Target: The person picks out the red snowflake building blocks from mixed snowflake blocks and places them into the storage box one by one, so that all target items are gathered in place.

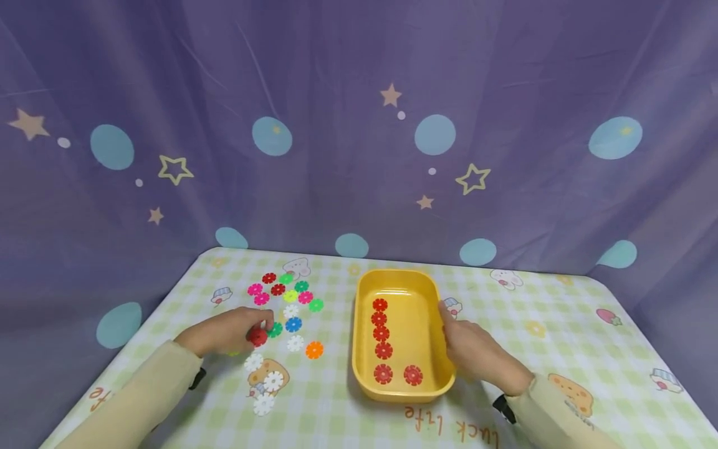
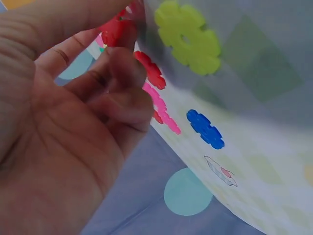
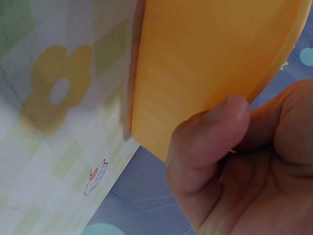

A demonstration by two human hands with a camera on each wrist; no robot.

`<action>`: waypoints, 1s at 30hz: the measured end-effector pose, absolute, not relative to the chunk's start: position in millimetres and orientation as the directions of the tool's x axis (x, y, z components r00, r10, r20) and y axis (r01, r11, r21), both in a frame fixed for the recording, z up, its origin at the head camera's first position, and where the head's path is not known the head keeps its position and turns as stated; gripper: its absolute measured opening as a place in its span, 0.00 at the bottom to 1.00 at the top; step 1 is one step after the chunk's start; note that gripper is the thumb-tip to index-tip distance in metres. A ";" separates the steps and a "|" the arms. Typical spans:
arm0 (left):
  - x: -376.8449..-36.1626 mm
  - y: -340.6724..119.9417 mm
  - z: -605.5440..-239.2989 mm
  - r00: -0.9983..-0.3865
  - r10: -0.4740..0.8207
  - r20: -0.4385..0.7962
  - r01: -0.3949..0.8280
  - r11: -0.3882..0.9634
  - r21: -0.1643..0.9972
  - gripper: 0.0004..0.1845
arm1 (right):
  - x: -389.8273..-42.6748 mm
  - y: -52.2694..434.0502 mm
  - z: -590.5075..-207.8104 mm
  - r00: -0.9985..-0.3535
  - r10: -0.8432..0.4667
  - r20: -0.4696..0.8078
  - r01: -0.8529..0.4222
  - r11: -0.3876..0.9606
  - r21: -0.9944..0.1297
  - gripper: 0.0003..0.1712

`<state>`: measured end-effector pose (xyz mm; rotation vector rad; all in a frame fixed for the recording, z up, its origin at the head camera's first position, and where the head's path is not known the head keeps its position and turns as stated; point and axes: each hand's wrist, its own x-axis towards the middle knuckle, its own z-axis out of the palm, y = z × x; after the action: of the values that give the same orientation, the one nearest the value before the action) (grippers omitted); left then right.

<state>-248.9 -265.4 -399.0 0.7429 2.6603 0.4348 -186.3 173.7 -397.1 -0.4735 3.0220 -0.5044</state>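
Two hands work the checked table: the left hand pinches a red snowflake disc at the edge of the loose discs, fingers curled round it in the left wrist view, while the right hand grips the yellow tray by its right wall, thumb pressed on the outside as only the right wrist view shows. Six red discs lie flat inside the tray, four in a column and two side by side at the near end

Six red discs (one tray) —
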 end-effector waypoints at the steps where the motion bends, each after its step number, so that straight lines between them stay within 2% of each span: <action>1: -249.2 -265.6 -399.3 -0.798 0.554 -0.238 0.449 0.809 0.379 0.19 | -186.6 173.7 -397.1 -0.953 -0.304 0.010 -0.290 0.901 -0.324 0.32; 6: -252.9 -265.5 -400.5 -0.784 0.587 -0.202 0.484 0.782 0.392 0.14 | -187.8 174.6 -395.7 -0.953 -0.303 0.006 -0.288 0.900 -0.326 0.32; 11: -256.6 -250.3 -390.3 -0.761 0.642 -0.090 0.568 0.727 0.386 0.12 | -187.9 175.1 -395.1 -0.952 -0.305 0.000 -0.289 0.902 -0.319 0.31; 14: -255.5 -229.0 -374.6 -0.709 0.705 0.004 0.659 0.660 0.361 0.14 | -188.3 175.1 -395.5 -0.955 -0.298 -0.005 -0.281 0.905 -0.320 0.31; 20: -252.0 -181.7 -345.3 -0.545 0.822 0.164 0.825 0.490 0.284 0.15 | -188.5 174.6 -396.7 -0.951 -0.308 0.014 -0.295 0.898 -0.327 0.32; 26: -249.9 -139.3 -336.9 -0.432 0.873 0.228 0.889 0.370 0.268 0.17 | -187.7 174.4 -398.2 -0.946 -0.322 0.016 -0.309 0.890 -0.335 0.32; 30: -250.8 -107.3 -340.8 -0.370 0.906 0.204 0.916 0.320 0.240 0.19 | -188.5 174.4 -397.6 -0.948 -0.319 0.004 -0.301 0.890 -0.342 0.33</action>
<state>-250.8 -107.3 -340.8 1.7807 2.5780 0.5040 -188.5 174.4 -397.6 -0.4923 3.0036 -0.5298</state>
